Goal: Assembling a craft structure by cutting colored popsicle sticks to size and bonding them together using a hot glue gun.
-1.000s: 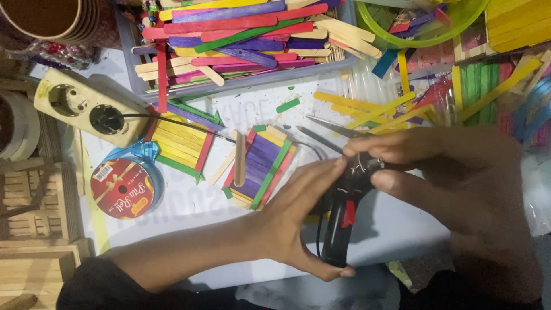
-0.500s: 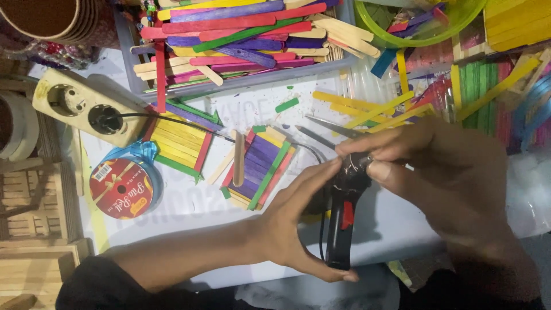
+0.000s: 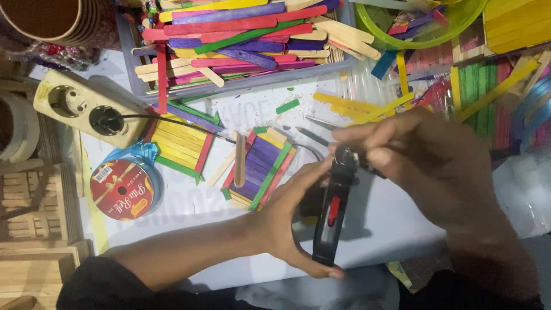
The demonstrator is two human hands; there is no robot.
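Fingers [image 3: 298, 189] of the left hand [image 3: 287, 221] are wrapped around the body of the black glue gun [image 3: 333, 215], clamped on it from the side, with the red trigger facing up. Fingers [image 3: 367, 138] of the right hand [image 3: 425, 166] are pinched together at the gun's upper end, over the bench [image 3: 396, 224]. Whether they grip a glue stick or the nozzle cannot be told.

Hazards, judged from this position:
- Burn risk: the right fingertips sit at the gun's end; if that end is hot, contact would scald.
- Cord snag: the black cable [image 3: 172, 121] runs from the power strip [image 3: 86, 109] across the purple stick panel [image 3: 258, 166]; a pull could drag the panel or the loose wooden stick [image 3: 240, 159] lying on it.
- Slip: the gun is held above the bench, so a loosened left grip would drop it.
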